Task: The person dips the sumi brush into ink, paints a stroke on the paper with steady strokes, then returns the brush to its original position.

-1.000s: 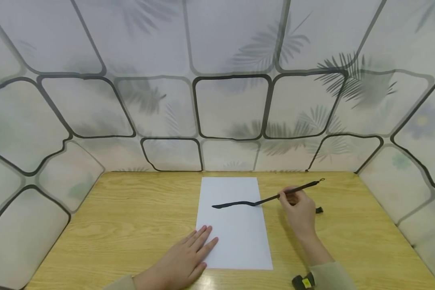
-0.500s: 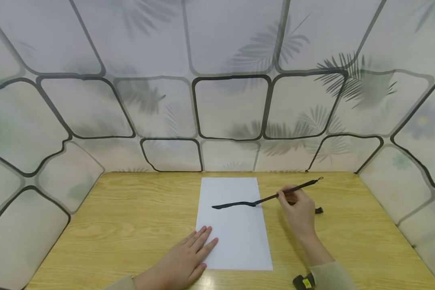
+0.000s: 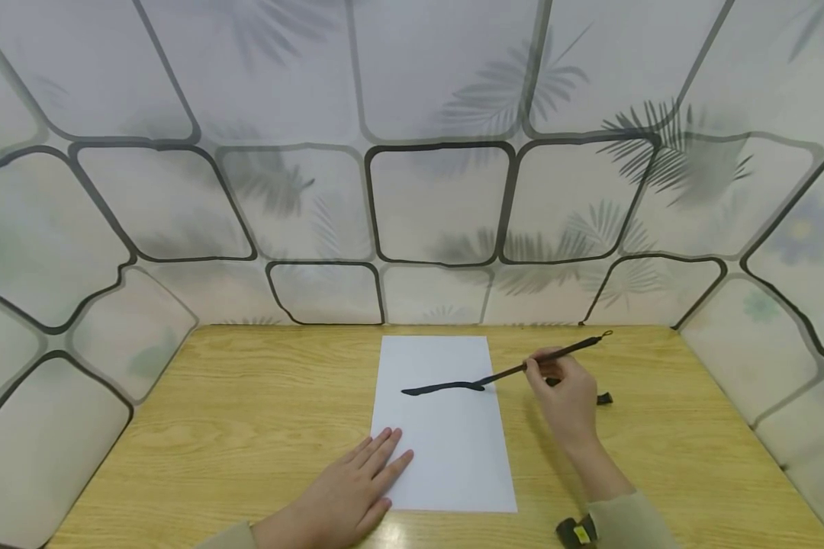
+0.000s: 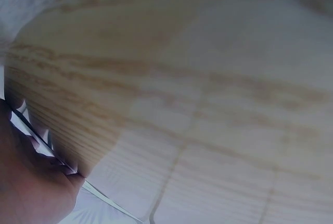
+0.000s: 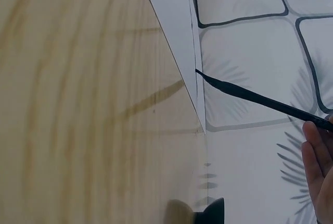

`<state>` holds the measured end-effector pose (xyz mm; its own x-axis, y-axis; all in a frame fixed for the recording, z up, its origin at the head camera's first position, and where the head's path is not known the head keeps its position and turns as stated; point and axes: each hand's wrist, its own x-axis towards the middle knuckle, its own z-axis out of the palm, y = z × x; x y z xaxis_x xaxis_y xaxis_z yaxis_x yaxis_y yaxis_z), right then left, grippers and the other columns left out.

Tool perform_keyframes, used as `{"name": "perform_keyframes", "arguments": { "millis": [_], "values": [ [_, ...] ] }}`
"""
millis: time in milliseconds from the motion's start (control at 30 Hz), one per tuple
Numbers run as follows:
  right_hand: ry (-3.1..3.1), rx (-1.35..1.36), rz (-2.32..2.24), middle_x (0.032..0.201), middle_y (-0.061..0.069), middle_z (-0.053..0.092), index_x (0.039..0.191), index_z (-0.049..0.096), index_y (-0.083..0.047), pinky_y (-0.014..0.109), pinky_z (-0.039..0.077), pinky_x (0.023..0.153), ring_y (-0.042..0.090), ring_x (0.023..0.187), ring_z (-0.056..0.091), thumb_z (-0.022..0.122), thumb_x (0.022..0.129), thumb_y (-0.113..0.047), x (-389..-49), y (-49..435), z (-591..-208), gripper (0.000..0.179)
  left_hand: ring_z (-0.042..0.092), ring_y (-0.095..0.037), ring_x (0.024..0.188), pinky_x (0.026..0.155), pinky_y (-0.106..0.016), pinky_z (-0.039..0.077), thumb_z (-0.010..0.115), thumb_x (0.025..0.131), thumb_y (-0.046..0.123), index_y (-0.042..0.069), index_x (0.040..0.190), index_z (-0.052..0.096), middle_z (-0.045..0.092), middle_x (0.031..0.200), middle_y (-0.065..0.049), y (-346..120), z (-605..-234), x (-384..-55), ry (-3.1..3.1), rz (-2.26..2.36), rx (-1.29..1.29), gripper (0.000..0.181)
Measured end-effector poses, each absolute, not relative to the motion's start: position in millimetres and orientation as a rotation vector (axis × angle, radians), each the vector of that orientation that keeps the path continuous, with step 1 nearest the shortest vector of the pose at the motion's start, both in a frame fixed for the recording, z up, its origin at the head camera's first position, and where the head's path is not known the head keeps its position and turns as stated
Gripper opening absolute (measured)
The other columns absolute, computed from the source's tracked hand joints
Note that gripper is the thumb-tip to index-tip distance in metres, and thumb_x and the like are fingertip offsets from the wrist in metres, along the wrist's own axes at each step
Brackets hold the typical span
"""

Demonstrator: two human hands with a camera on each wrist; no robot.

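A white sheet of paper lies lengthwise on the wooden table, bearing one long black ink stroke across its upper half. My left hand rests with spread, straight fingers on the paper's lower left edge. Between thumb and fingers, my right hand pinches a slim dark ink brush, slanted with its looped end up to the right. The brush tip is right at the stroke's right end. In the right wrist view, the brush points its dark curved tip at the paper, with the fingers around its shaft.
A small black object lies on the table, partly hidden behind my right hand. Near the right sleeve is a black item with a yellow patch. A pale wall covering with dark outlines and leaf prints surrounds the table.
The brush has shifted slightly left and up at the stroke's right end, and the right fingers have moved a little with it. My left hand and the paper have stayed in place.
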<state>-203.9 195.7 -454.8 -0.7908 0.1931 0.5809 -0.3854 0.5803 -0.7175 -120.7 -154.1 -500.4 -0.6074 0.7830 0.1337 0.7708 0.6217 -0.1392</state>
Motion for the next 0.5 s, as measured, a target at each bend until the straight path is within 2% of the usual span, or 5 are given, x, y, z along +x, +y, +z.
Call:
{"name": "perform_keyframes", "arguments": {
  "millis": [267, 500],
  "values": [
    [-2.128, 0.191, 1.217, 0.087, 0.019, 0.077, 0.096, 0.073, 0.006, 0.002, 0.051, 0.069, -0.020, 0.076, 0.058, 0.072, 0.091, 0.009, -202.0, 195.9, -448.6, 0.006, 0.047, -0.031, 0.154, 0.120, -0.043, 0.047, 0.050, 0.110, 0.038, 0.013, 0.162, 0.043, 0.045, 0.166, -0.019, -154.5, -501.5, -121.0, -2.646, 0.112, -1.289, 0.059],
    [-2.086, 0.257, 1.212, 0.087, 0.018, 0.077, 0.096, 0.074, 0.006, 0.004, 0.052, 0.070, -0.020, 0.078, 0.060, 0.072, 0.091, 0.010, -201.9, 197.1, -447.2, 0.007, 0.044, -0.031, 0.155, 0.121, -0.043, 0.046, 0.045, 0.112, 0.039, 0.014, 0.164, 0.041, 0.042, 0.169, -0.018, -153.5, -499.6, -120.5, -2.694, 0.104, -1.294, 0.058]
  ]
}}
